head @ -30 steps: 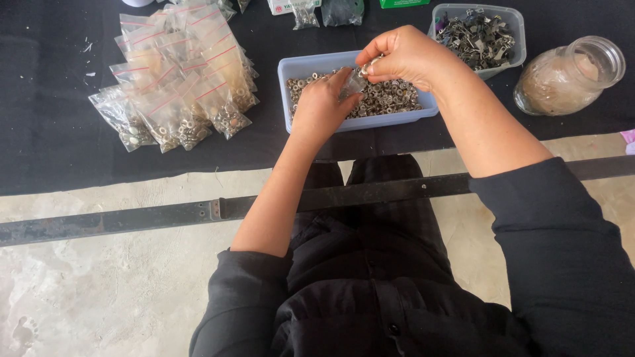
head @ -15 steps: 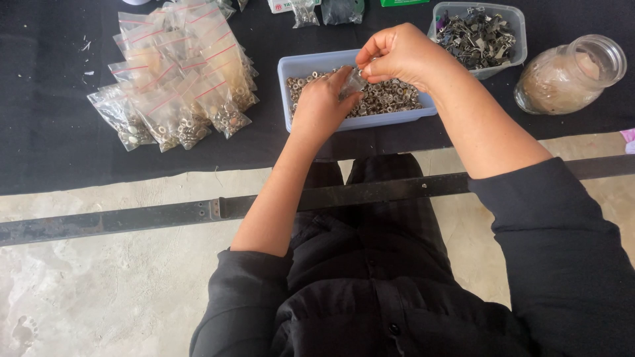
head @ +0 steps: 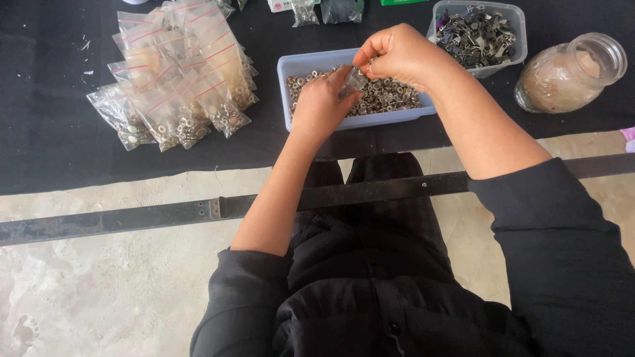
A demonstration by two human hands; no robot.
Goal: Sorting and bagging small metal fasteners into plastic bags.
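Note:
A pale blue tray [head: 291, 66] full of small metal rings stands on the black table top. My left hand [head: 321, 106] is over its front part and holds a small clear plastic bag [head: 354, 80] by its lower end. My right hand [head: 397, 54] hovers above the tray's middle with fingers pinched at the bag's mouth. What lies between those fingertips is hidden.
A heap of filled clear zip bags [head: 175, 73] lies to the left. A second clear tub of dark metal parts [head: 479, 33] and a glass jar [head: 569, 73] on its side lie to the right. A dark metal bar [head: 198, 211] runs across below the table edge.
Both hands stay over the blue tray; the right hand has shifted only slightly at the bag's mouth.

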